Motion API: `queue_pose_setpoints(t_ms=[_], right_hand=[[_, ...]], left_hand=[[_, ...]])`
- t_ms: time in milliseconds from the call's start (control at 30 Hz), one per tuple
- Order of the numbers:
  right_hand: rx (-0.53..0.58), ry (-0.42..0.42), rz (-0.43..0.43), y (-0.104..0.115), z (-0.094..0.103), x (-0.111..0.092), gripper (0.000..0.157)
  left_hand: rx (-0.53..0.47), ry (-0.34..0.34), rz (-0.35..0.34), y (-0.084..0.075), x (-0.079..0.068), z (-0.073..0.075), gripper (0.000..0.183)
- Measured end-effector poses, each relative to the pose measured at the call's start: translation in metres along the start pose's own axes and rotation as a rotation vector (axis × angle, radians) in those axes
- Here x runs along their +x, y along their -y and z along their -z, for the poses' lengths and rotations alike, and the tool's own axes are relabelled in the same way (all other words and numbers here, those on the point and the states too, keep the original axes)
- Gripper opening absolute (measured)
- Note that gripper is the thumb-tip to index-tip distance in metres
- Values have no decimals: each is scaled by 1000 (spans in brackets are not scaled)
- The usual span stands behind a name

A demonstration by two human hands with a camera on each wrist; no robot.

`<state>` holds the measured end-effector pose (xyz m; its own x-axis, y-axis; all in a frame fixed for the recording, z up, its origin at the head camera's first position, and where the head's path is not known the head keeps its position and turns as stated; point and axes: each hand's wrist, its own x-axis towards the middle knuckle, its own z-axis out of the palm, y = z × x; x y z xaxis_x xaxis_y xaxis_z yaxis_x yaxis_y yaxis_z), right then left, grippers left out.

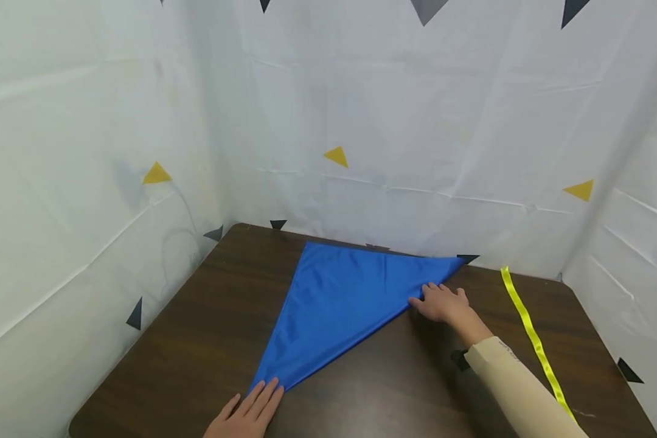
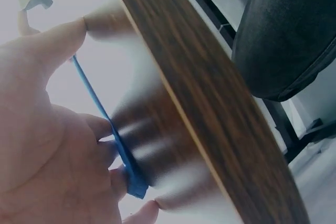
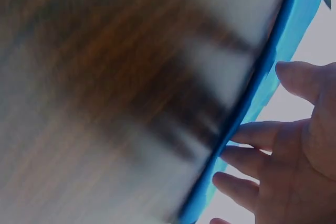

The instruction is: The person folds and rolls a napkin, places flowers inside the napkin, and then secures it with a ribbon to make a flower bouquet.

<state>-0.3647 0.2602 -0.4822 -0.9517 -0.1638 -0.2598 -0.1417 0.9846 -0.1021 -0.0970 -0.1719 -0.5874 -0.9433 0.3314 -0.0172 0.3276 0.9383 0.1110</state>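
A blue cloth (image 1: pixel 345 298), folded into a triangle, lies flat on the dark wooden table. My left hand (image 1: pixel 247 413) rests its extended fingertips on the cloth's near corner. In the left wrist view, the fingers of the left hand (image 2: pixel 63 145) touch the thin blue edge of the cloth (image 2: pixel 118 140). My right hand (image 1: pixel 442 302) reaches to the long folded edge, close to the far right corner, its fingers spread over the fabric. The right wrist view shows the right hand (image 3: pixel 283 150) with fingers fairly straight against the cloth's edge (image 3: pixel 252 93).
A narrow yellow ribbon (image 1: pixel 533 337) lies lengthwise on the table (image 1: pixel 197 340), right of my right forearm. White sheeting (image 1: pixel 394 121) with yellow and black triangles hangs behind and beside the table. The left wrist view shows the table's edge (image 2: pixel 205 98) and a dark-clothed leg (image 2: pixel 286 30).
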Motion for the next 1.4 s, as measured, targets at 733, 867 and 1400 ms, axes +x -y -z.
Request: queue_pose_setpoints(t_ms=[733, 867, 1400], right_hand=[[167, 47, -34, -58, 12, 23, 89], [175, 58, -38, -66, 13, 30, 90], [224, 72, -78, -98, 22, 22, 89]], left_hand=[[-88, 145, -83, 4, 1, 10, 79], [-73, 137, -104, 5, 0, 6, 77], [-39, 129, -119, 3, -2, 6, 78]])
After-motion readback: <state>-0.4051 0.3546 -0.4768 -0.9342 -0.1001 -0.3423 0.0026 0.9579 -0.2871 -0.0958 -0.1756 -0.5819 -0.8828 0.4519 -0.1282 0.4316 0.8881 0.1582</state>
